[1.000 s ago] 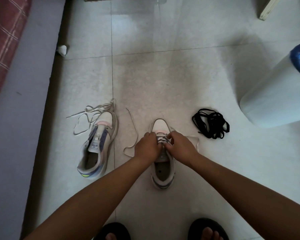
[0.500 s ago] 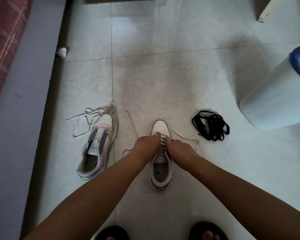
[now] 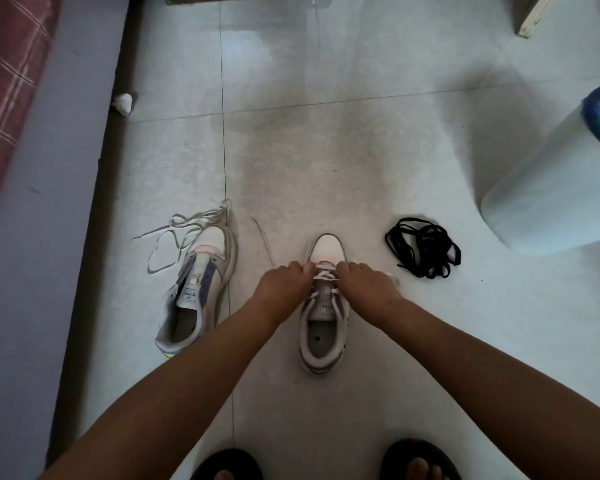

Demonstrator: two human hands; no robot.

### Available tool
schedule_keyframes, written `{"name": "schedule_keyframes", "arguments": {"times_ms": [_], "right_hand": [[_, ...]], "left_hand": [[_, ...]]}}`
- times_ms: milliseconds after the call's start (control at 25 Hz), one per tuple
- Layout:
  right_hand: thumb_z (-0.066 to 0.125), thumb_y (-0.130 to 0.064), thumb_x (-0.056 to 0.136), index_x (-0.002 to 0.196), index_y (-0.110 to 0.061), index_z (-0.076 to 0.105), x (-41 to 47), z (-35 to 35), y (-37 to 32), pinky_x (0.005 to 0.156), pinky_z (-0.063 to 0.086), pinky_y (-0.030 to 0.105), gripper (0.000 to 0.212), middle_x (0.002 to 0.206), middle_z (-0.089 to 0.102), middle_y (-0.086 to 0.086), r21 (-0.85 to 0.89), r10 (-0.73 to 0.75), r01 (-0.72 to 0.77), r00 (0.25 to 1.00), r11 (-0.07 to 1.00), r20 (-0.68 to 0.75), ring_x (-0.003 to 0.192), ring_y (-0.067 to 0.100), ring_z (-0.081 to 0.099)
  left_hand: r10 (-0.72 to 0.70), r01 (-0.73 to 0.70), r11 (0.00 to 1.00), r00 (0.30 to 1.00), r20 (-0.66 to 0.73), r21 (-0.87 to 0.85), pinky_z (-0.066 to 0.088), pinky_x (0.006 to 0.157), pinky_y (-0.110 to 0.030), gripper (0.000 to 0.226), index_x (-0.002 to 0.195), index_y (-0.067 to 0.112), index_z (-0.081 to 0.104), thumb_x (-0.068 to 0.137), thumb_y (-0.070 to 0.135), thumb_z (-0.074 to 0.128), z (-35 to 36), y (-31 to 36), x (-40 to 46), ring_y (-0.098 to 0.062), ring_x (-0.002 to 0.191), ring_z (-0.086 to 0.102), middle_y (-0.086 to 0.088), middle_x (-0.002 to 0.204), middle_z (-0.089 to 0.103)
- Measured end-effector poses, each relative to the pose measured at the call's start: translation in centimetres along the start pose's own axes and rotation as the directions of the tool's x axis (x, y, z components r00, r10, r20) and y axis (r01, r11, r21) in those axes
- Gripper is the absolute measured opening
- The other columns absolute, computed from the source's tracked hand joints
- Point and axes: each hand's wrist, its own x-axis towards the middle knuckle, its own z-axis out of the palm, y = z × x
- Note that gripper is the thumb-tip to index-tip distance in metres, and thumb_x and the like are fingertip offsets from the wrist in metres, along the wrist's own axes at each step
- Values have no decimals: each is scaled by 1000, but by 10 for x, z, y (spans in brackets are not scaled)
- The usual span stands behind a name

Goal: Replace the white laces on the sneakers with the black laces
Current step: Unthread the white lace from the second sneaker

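Two white sneakers stand on the tiled floor. The left sneaker (image 3: 196,289) has no lace; its white lace (image 3: 184,230) lies loose beyond its toe. The right sneaker (image 3: 323,317) still carries a white lace (image 3: 324,274) in its front eyelets, with a free end (image 3: 264,240) trailing left. My left hand (image 3: 284,284) and my right hand (image 3: 364,285) pinch that lace on either side near the toe. A bundle of black laces (image 3: 423,247) lies to the right of this shoe, untouched.
A purple-grey bed edge (image 3: 42,237) with a red plaid cover (image 3: 4,81) runs along the left. A white bin with a blue rim (image 3: 555,188) stands at the right. A crumpled white scrap (image 3: 123,103) lies by the bed. My sandalled feet (image 3: 420,462) are at the bottom.
Both hands have slid forward along the right sneaker toward its toe, uncovering the tongue and rear eyelets. The lace is out of the rear eyelets now.
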Motion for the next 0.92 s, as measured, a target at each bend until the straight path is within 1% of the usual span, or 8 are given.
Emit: {"name": "schedule_keyframes", "arguments": {"times_ms": [120,240,320,440,520,600,720,920], "right_hand": [[40,-21,95,119,-8,44,-8,12,2,72,44,34,27,108,59,11,-62,61,-63,998,996,-22,100,28,57],[48,-24,92,84,-8,54,2,9,-5,67,50,37,18,82,59,12,685,422,-477,867,551,265,76,28,60],[48,-22,92,76,-7,57,3,6,3,63,50,36,23,77,60,13,724,367,-533,841,438,398,66,24,57],[65,-26,80,90,-8,62,-8,14,19,60,45,32,21,88,64,12,-78,116,-124,989,989,-96,78,28,61],[73,-24,71,88,-11,61,-12,18,25,55,43,29,25,83,63,7,-311,-34,-41,972,949,-234,75,26,61],[58,-25,85,95,-9,57,-9,19,18,63,39,31,19,90,61,8,158,265,-247,959,956,-102,83,26,58],[52,-15,85,76,-4,63,0,6,14,62,41,29,18,69,61,10,876,441,-481,780,-30,444,65,20,54],[45,-10,87,63,-9,49,-9,4,20,73,57,37,25,59,56,8,666,103,-260,885,-699,454,60,20,60]], "left_hand": [[-296,333,874,942,156,-353,46,70,-36,22,115,4,46,95,11,39,1,0,3,-35,96,61,-16,109,58],[-316,627,-55,727,609,-777,40,50,-27,23,81,4,56,93,20,43,-2,9,11,-24,52,56,-14,66,59],[-279,631,142,764,581,-762,37,54,-24,26,80,6,58,93,20,41,1,7,8,-24,55,56,-11,67,60],[-254,276,954,952,171,-115,43,75,-32,22,110,6,53,95,10,36,13,-9,-1,-29,97,61,-13,108,61],[-236,240,970,967,94,-32,43,80,-34,22,112,5,49,96,10,34,17,-16,-3,-30,101,58,-13,111,58],[-470,528,608,841,267,-593,46,77,-35,24,104,1,56,95,16,40,11,-16,0,-33,95,61,-17,104,60],[-260,473,-458,739,622,-753,47,58,-28,30,71,6,59,93,13,40,-2,-7,3,-21,59,58,-11,71,60],[-233,369,-455,829,508,-811,42,57,-27,29,70,10,49,96,13,36,-1,-11,-2,-19,50,48,-6,52,49]]}}
